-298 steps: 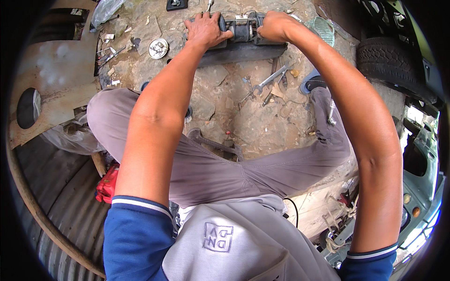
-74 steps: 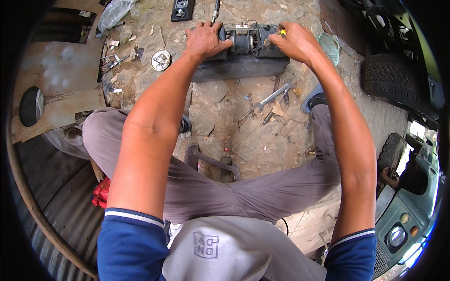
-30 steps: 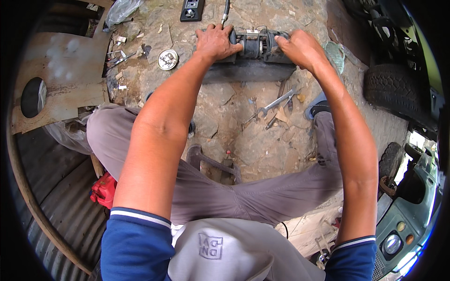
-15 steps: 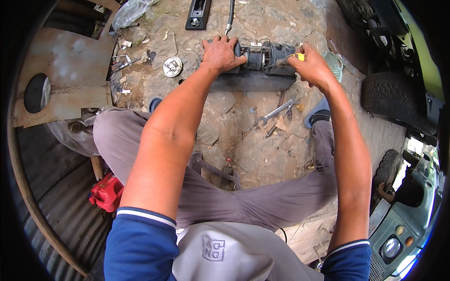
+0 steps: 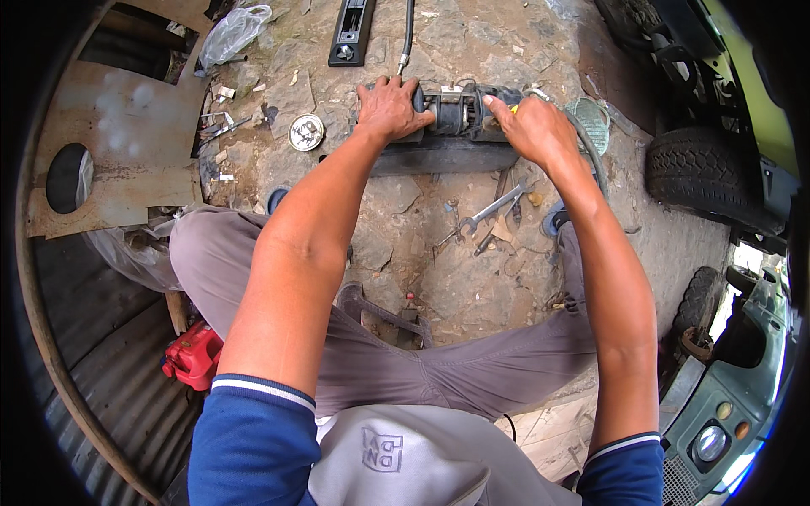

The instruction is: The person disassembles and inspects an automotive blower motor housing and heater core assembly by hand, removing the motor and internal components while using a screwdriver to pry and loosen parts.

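In front of me a black machine (image 5: 451, 113) with a cylindrical body and an exposed middle section lies on a long dark base (image 5: 439, 158). My left hand (image 5: 391, 110) grips its left part, fingers over the far side and thumb stretched to the right. At the right end, my right hand (image 5: 540, 131) is closed around a yellow-handled tool (image 5: 514, 109), which looks like a screwdriver. Its thumb points left along the tool; the tip is hidden. A black hose (image 5: 407, 38) runs away from the machine just beyond my left hand.
Nearer me lie a wrench (image 5: 494, 208) and several small tools. To the left stands a round tin (image 5: 306, 132) of small metal parts. Beyond is a black slotted panel (image 5: 348, 34). A tyre (image 5: 700, 169) stands at right, a red container (image 5: 194, 354) at lower left.
My right hand has shifted left and turned over the tool, covering most of its yellow handle. My left hand keeps its hold on the machine. The view has shifted slightly.
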A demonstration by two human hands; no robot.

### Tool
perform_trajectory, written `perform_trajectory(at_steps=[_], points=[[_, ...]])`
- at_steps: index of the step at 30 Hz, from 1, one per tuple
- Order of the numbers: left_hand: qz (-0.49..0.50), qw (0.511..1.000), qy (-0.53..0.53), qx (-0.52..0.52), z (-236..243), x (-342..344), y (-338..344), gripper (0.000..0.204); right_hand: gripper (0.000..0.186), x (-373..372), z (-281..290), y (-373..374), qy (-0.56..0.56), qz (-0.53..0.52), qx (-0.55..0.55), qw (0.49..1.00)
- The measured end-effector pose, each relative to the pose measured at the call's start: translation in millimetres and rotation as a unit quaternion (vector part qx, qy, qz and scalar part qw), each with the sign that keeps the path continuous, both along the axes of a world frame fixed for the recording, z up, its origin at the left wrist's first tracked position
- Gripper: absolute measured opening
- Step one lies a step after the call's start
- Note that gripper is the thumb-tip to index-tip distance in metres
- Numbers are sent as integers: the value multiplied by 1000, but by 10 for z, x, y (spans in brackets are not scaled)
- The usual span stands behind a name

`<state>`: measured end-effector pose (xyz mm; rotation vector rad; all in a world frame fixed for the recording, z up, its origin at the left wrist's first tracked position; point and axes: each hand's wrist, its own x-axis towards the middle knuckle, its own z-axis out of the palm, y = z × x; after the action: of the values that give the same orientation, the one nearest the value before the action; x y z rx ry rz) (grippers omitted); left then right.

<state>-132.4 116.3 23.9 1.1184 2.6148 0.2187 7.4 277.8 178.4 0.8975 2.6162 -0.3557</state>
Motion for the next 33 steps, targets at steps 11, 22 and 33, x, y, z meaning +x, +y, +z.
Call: perform_trajectory(at_steps=[11,22,33], points=[[-2,1000,-7,-4,30,-29,44,82,61,-200,3,106,-49,-14,-10,999],[-3,1000,-2,-6,-22,-51,47,82,55,-260,1,142,-49,-15,-30,998],[-10,1000,-19,-8,-6,-76,68,82,49,-294,-13,254,-69,58,-49,995]])
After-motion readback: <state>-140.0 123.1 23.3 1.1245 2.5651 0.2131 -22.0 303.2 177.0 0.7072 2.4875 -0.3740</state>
